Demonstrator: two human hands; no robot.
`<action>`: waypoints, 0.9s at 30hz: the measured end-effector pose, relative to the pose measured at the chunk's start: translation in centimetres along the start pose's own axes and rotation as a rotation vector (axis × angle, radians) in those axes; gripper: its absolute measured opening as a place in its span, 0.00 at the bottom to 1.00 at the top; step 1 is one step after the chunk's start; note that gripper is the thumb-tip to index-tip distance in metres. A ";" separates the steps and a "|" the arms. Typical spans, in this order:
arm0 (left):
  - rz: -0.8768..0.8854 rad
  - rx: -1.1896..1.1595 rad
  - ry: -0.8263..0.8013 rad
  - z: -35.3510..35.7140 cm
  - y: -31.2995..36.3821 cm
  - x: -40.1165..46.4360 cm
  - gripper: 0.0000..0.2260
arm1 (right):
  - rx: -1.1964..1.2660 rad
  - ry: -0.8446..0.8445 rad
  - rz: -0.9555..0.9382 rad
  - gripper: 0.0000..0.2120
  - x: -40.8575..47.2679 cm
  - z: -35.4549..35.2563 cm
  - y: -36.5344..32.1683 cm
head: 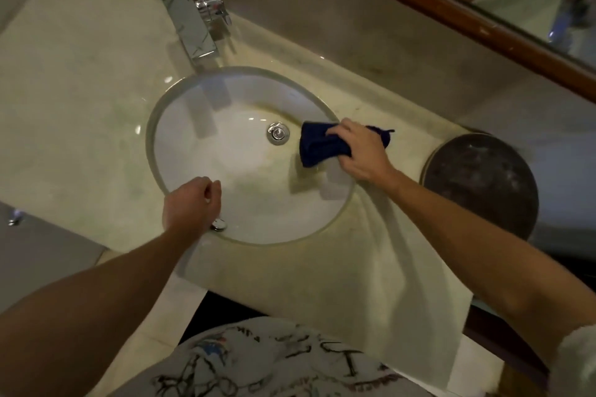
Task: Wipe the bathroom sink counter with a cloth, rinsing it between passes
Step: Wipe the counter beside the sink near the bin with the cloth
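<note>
Here the right hand (pixel 358 151) grasps a dark blue cloth (pixel 322 147), fingers curled over its bunched top, and the cloth sticks out from under the fingers toward the middle of the basin. A small corner of it shows behind the hand on the rim side. The cloth lies against the inner right wall of the white sink (pixel 225 151), just right of the chrome drain (pixel 278 133) and apart from it. The left hand (pixel 192 203) hovers over the near left rim of the sink, loosely curled and holding nothing, with a small chrome overflow fitting (pixel 219 225) just below it. Around the basin spreads the pale stone tabletop (pixel 80 113). A square chrome faucet (pixel 188 26) stands on it behind the sink, its spout reaching over the far rim. To the right of the right forearm sits a round dark lid-like object (pixel 483 184); what it is cannot be told. Along the upper right runs a wood-framed mirror (pixel 483 26).
</note>
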State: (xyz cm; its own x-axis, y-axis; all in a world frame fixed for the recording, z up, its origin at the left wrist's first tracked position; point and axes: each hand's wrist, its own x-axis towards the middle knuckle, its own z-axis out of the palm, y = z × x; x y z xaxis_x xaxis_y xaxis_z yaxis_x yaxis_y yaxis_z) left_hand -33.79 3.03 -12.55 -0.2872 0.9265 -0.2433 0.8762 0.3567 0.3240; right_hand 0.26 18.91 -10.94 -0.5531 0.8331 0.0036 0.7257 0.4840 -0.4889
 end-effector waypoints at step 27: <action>0.036 -0.032 -0.012 0.7 -0.9 0.4 0.21 | -0.478 0.000 0.312 0.25 -0.5 -5.1 5.4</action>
State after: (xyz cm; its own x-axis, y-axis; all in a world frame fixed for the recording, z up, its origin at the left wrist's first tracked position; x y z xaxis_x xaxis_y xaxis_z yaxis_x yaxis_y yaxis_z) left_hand -34.45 2.93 -13.60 -0.2515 0.9372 -0.2416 0.8731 0.3274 0.3613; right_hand 6.55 22.47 -9.18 -0.2831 0.9559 -0.0779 0.9591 0.2826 -0.0177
